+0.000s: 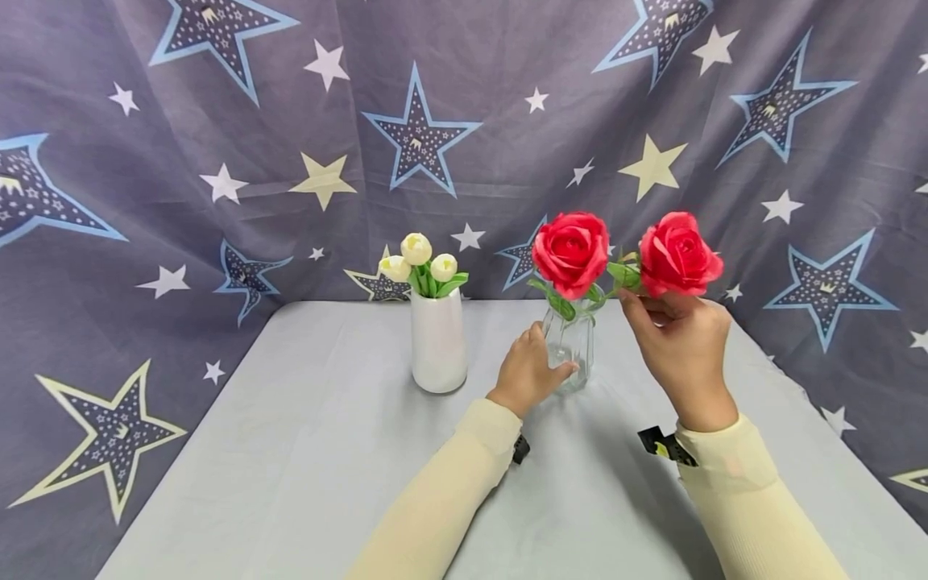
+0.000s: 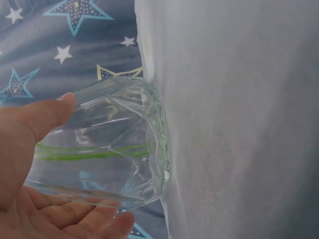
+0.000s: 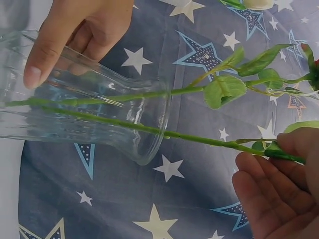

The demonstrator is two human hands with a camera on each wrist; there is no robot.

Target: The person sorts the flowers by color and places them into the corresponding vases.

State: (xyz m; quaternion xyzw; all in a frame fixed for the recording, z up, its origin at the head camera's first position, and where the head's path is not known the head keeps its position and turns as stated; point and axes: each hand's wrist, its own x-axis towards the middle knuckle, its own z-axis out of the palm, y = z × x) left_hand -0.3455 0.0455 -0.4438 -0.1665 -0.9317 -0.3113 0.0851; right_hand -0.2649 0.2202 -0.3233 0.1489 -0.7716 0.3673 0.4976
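A clear faceted glass vase (image 1: 582, 342) stands on the table, and my left hand (image 1: 532, 370) grips its body. Thumb and fingers wrap opposite sides of the glass in the left wrist view. One red rose (image 1: 571, 254) rises from the vase mouth, its stem inside. My right hand (image 1: 685, 350) pinches the stem of a second red rose (image 1: 681, 254), whose bloom sits just right of the first. The right wrist view shows this held stem (image 3: 209, 141) running through the vase's rim (image 3: 162, 119), alongside the other rose's stem (image 3: 189, 89).
To the left of the glass vase stands a white vase (image 1: 438, 346) with several pale yellow tulips (image 1: 416, 250). A light grey cloth covers the table (image 1: 326, 451). Behind hangs a dark curtain (image 1: 500, 161) patterned with stars.
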